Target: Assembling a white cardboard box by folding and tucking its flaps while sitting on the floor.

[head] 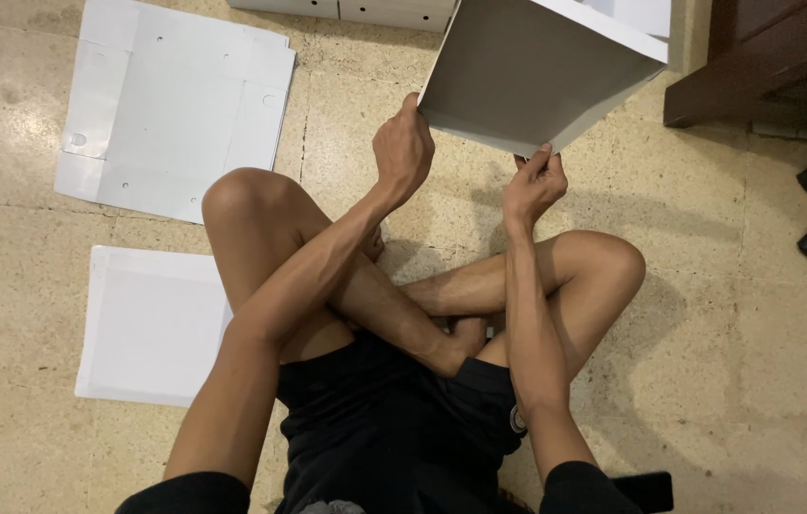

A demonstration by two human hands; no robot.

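Sitting cross-legged on speckled stone floor [737,362]; left hand [403,145], right hand [535,186] grip closed on white box [537,67]; flat panels [175,105] nearby.

Black shorts [394,428], black short sleeves [196,493]

This looks like a room in a home. The speckled beige terrazzo floor [746,314] carries flat white cardboard sheets [175,105], and a dark brown wooden furniture piece [775,57] stands in one corner.

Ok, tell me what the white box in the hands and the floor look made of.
White box: looks like thin matte cardboard or corrugated plastic sheet, with slim edges and sharp folds; which one is unclear. Floor: speckled beige stone or terrazzo tile, faint sheen, with joint lines.
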